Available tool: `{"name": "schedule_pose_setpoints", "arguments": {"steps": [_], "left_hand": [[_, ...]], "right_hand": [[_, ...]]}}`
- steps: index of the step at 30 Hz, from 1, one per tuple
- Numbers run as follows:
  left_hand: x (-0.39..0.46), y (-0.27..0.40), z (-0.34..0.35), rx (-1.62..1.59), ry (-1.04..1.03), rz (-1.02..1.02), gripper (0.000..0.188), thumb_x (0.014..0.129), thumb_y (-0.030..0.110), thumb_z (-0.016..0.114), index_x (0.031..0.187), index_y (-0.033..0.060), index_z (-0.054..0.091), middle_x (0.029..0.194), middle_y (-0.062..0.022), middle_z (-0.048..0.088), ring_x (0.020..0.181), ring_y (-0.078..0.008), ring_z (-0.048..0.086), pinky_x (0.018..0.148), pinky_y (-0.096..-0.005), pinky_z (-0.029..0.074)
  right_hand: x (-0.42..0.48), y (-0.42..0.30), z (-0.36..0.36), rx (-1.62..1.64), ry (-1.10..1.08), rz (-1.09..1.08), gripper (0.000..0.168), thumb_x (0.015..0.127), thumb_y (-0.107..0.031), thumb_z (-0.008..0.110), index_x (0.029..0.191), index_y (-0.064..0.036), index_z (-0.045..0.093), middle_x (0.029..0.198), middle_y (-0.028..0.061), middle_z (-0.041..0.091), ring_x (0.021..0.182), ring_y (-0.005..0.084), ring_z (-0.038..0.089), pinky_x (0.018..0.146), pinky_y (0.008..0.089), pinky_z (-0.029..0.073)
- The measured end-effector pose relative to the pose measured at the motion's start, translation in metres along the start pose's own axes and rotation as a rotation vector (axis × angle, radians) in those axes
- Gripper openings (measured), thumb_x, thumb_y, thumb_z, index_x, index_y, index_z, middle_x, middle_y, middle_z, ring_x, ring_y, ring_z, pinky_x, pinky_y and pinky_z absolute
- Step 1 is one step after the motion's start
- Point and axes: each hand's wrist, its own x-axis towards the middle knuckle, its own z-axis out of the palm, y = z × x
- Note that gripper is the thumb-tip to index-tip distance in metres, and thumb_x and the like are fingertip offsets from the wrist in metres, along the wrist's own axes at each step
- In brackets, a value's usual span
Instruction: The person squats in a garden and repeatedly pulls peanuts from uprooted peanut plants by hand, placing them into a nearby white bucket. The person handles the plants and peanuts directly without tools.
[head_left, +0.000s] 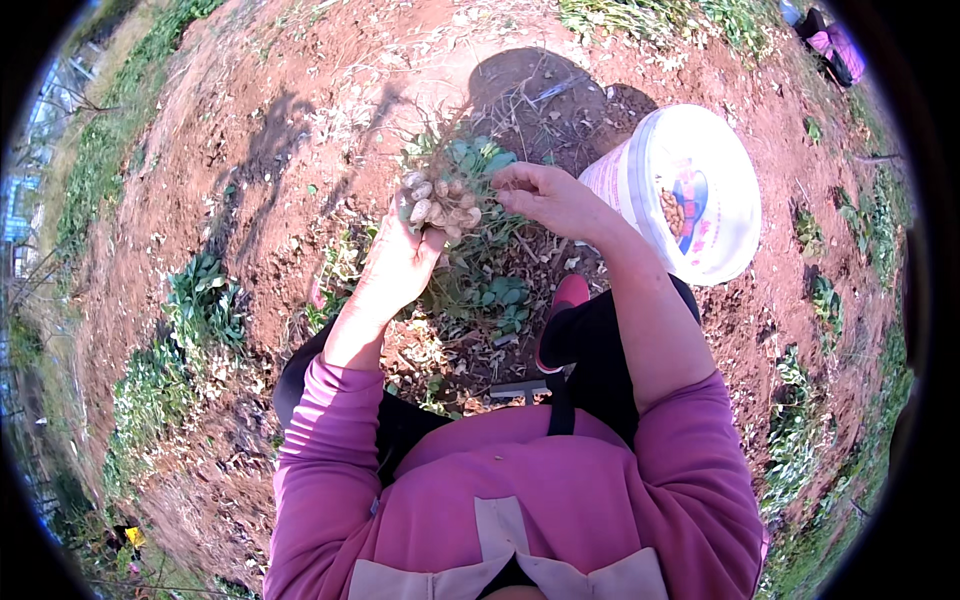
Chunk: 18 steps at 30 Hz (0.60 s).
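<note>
My left hand (409, 259) is closed around a cluster of unshelled peanuts (442, 206), still attached to their plant. Thin brown roots rise from the pods, and green leaves (480, 155) show just behind them. To the right of the cluster, my right hand (551, 199) has its fingers curled and slightly apart, with the tips near the edge of the roots and leaves. No pod shows in it. A white plastic bucket (739, 187) leans beyond my right forearm, its mouth tilted towards me. Some peanuts (671, 212) lie inside it.
Pulled peanut plants (502, 300) lie on the reddish soil between my feet. A pink shoe (566, 296) is beside the bucket. More green plants (202, 304) lie to the left, and others (799, 405) to the right. A pink and black item (836, 52) is at the far right.
</note>
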Motion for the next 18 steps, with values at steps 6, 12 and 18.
{"name": "schedule_pose_setpoints", "arguments": {"steps": [6, 12, 18], "left_hand": [[0.003, 0.006, -0.002, -0.706, 0.086, -0.226, 0.036, 0.081, -0.007, 0.057, 0.116, 0.0004, 0.051, 0.102, -0.0076, 0.064, 0.093, -0.0141, 0.061, 0.083, -0.0282, 0.049], [0.011, 0.012, -0.003, -0.750, 0.077, -0.256, 0.035, 0.082, -0.003, 0.059, 0.116, -0.0017, 0.052, 0.103, -0.0101, 0.064, 0.093, -0.0154, 0.061, 0.083, -0.0282, 0.048], [0.003, 0.009, -0.013, -0.902, -0.023, -0.337, 0.031, 0.093, 0.022, 0.050, 0.113, -0.0008, 0.052, 0.095, -0.0090, 0.064, 0.083, -0.0163, 0.062, 0.077, -0.0279, 0.050]], "right_hand": [[-0.003, -0.001, 0.053, -0.213, -0.095, -0.180, 0.079, 0.077, -0.036, 0.070, 0.136, -0.002, 0.030, 0.123, 0.0209, 0.052, 0.105, 0.0296, 0.057, 0.088, 0.0360, 0.046], [0.010, -0.006, 0.082, -0.141, -0.094, -0.100, 0.053, 0.086, -0.033, 0.059, 0.120, 0.005, 0.044, 0.101, 0.0221, 0.061, 0.097, 0.0313, 0.059, 0.083, 0.0386, 0.045], [0.005, -0.017, 0.078, 0.357, -0.340, 0.004, 0.040, 0.091, -0.029, 0.054, 0.117, 0.000, 0.050, 0.100, 0.0077, 0.062, 0.090, 0.0137, 0.053, 0.085, 0.0306, 0.041]]}}
